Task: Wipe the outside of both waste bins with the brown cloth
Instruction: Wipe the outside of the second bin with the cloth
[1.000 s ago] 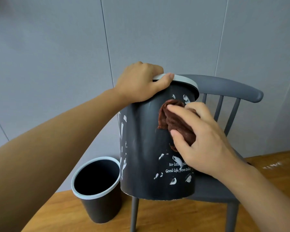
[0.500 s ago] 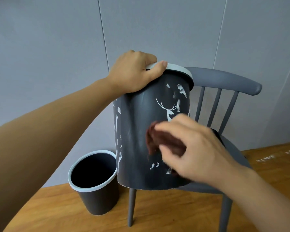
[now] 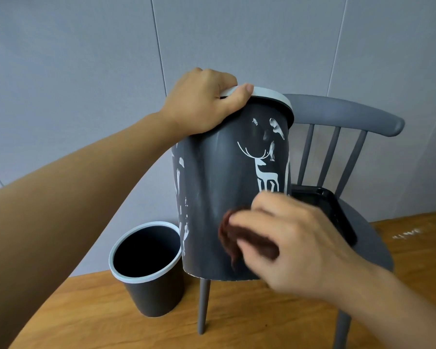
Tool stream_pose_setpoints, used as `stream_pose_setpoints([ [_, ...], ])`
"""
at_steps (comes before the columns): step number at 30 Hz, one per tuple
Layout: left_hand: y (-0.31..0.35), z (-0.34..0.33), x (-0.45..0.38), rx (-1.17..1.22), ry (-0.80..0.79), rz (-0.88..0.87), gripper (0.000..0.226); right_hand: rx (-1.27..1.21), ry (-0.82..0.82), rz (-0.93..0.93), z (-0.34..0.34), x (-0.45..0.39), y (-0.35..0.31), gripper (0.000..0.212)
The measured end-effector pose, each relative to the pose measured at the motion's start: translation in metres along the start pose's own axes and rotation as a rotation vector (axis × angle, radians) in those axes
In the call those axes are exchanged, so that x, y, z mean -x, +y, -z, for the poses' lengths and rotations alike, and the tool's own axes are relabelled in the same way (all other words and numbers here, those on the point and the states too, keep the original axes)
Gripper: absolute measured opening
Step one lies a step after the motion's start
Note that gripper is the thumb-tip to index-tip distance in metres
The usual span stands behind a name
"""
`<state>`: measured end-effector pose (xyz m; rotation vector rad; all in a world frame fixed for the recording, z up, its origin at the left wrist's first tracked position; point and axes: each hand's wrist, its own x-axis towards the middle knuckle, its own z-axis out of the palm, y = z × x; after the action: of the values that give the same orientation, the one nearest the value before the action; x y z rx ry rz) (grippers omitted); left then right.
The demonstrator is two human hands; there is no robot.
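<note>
Brown cloth (image 3: pixel 230 244) under curled right fingers (image 3: pixel 256 219); left fingers (image 3: pixel 233 95) around bin rim (image 3: pixel 269 94).

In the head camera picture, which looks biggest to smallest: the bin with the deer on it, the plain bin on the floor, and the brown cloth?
1. Deer bin, held up near the camera by the left hand, which inflates it.
2. Plain bin on the floor, farther off; true sizes may be alike.
3. Brown cloth, mostly hidden under the right hand.

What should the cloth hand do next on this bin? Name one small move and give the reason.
Probably sweep the brown cloth back up the deer-print bin: the right hand presses it near the bin's bottom edge, and the left hand grips the rim, steadying it.
</note>
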<state>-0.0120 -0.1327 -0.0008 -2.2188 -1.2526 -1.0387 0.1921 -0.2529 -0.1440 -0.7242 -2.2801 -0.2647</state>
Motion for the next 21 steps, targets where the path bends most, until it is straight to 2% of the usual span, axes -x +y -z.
stream_pose_setpoints([
  [3, 0.003, 0.003, 0.000, -0.008, -0.008, -0.012, 0.057, -0.003, 0.253, -0.188, 0.005, -0.023, 0.016, 0.033],
  [5, 0.003, 0.003, 0.000, -0.014, -0.018, -0.003, 0.057, -0.006, 0.257, -0.226, 0.004, -0.026, 0.019, 0.036],
  [7, 0.001, 0.002, 0.000, -0.008, -0.029, 0.011, 0.057, -0.010, 0.181, -0.165, 0.003, -0.015, 0.015, 0.032],
  [10, -0.004, 0.001, -0.001, 0.015, -0.037, 0.042, 0.057, -0.062, -0.056, -0.036, 0.002, 0.011, 0.000, 0.023],
  [12, -0.004, 0.002, 0.000, 0.012, -0.033, 0.047, 0.057, -0.059, -0.143, 0.009, 0.002, 0.019, -0.005, 0.017],
  [14, -0.004, 0.003, 0.001, 0.004, -0.028, 0.044, 0.057, -0.054, -0.081, -0.017, 0.002, 0.015, -0.002, 0.020],
  [18, -0.002, 0.005, 0.002, -0.007, -0.025, 0.035, 0.057, -0.054, 0.220, -0.205, 0.003, -0.006, 0.010, 0.035],
  [20, -0.002, 0.005, 0.002, -0.009, -0.028, 0.029, 0.057, -0.019, 0.228, -0.200, 0.001, -0.007, 0.010, 0.033],
  [21, -0.002, 0.005, 0.001, -0.005, -0.029, 0.028, 0.057, 0.003, 0.179, -0.145, -0.001, -0.003, 0.006, 0.030],
])
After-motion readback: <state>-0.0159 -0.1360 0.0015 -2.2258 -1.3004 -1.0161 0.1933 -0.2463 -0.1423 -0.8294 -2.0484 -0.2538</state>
